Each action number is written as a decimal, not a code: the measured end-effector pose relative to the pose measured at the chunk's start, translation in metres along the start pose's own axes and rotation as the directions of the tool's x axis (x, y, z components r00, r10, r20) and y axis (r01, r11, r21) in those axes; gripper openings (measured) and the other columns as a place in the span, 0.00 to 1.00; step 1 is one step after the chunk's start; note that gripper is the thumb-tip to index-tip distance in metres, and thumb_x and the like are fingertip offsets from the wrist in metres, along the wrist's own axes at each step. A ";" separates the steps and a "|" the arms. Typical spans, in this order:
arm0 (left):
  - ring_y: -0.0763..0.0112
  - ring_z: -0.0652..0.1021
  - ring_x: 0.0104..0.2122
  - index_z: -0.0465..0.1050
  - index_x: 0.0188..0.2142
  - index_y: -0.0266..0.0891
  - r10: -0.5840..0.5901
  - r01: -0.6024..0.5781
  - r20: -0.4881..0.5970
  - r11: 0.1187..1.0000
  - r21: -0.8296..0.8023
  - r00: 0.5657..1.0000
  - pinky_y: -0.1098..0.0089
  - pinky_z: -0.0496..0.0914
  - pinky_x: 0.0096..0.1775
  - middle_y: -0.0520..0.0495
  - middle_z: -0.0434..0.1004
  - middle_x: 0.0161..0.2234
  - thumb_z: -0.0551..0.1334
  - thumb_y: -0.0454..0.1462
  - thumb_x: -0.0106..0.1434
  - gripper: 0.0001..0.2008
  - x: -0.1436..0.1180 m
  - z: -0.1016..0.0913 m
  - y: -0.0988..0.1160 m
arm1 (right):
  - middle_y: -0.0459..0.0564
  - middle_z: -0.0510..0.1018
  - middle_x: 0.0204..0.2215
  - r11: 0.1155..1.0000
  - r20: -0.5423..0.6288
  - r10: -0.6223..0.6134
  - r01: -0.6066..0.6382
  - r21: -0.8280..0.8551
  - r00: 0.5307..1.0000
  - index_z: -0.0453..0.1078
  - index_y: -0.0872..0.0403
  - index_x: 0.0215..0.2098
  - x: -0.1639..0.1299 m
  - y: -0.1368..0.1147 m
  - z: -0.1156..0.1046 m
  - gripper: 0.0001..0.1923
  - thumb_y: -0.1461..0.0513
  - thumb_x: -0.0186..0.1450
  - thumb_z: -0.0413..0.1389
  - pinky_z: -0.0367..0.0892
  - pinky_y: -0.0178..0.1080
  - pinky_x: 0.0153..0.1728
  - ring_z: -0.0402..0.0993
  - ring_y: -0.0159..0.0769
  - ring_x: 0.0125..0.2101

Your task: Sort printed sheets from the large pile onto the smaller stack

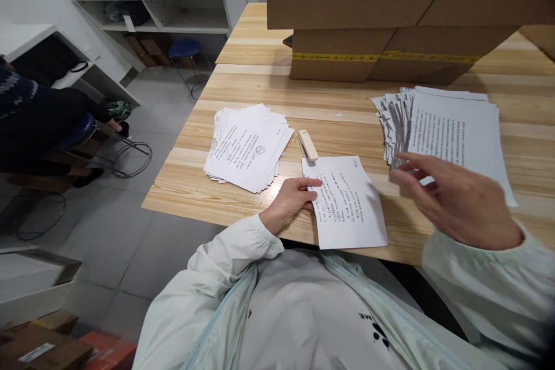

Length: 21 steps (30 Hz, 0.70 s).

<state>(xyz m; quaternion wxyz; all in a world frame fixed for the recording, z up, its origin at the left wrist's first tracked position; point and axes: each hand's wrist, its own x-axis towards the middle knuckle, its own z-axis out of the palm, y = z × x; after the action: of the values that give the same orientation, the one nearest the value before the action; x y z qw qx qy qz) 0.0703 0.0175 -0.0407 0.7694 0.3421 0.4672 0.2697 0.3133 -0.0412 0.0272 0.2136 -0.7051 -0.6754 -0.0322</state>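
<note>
My left hand point(291, 199) rests on the left edge of a printed sheet point(347, 202) lying near the front edge of the wooden table point(243, 98), fingers pressing it flat. My right hand point(455, 196) hovers with spread fingers at the lower left corner of a fanned pile of printed pages point(451, 130), fingertips touching the pile's edges. A cream stapler point(307, 145) lies just above the single sheet. A second pile of stapled papers point(247, 147) sits to the left of my left hand.
Large cardboard boxes point(390, 11) stand stacked at the back of the table. On the left another person sits on a blue stool point(73, 133). White shelving point(173, 0) and a second blue stool point(185, 49) stand beyond. Boxes point(47, 347) lie on the floor.
</note>
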 end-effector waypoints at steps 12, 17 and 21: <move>0.76 0.75 0.21 0.77 0.40 0.28 -0.023 0.021 -0.040 0.998 -0.054 0.999 0.73 0.72 0.26 0.50 0.75 0.23 0.60 0.20 0.52 0.15 0.006 0.003 0.002 | 0.62 0.74 0.56 0.887 0.064 -0.412 0.385 0.254 0.909 0.68 0.59 0.58 0.129 -0.098 0.139 0.23 0.58 0.73 0.40 0.61 0.54 0.56 0.64 0.52 0.56; 0.76 0.75 0.21 0.76 0.39 0.28 -0.022 0.021 -0.022 0.999 -0.048 1.000 0.74 0.72 0.26 0.51 0.75 0.23 0.61 0.20 0.51 0.15 0.008 0.001 0.002 | 0.61 0.70 0.59 0.918 0.081 -0.354 0.329 0.220 0.932 0.65 0.59 0.60 0.117 -0.097 0.169 0.24 0.58 0.74 0.39 0.58 0.53 0.57 0.59 0.51 0.58; 0.78 0.75 0.21 0.77 0.40 0.28 -0.029 0.028 -0.024 0.998 -0.056 0.999 0.75 0.72 0.26 0.51 0.75 0.23 0.62 0.20 0.52 0.16 0.008 0.000 0.004 | 0.61 0.69 0.60 0.921 0.067 -0.350 0.331 0.204 0.934 0.65 0.58 0.61 0.123 -0.093 0.169 0.24 0.57 0.74 0.40 0.58 0.53 0.57 0.58 0.52 0.59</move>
<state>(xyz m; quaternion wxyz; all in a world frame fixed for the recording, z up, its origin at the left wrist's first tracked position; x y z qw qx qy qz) 0.0735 0.0253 -0.0415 0.7766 0.3104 0.4737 0.2760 0.1933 0.1318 -0.0612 0.2360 -0.5538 -0.7978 0.0319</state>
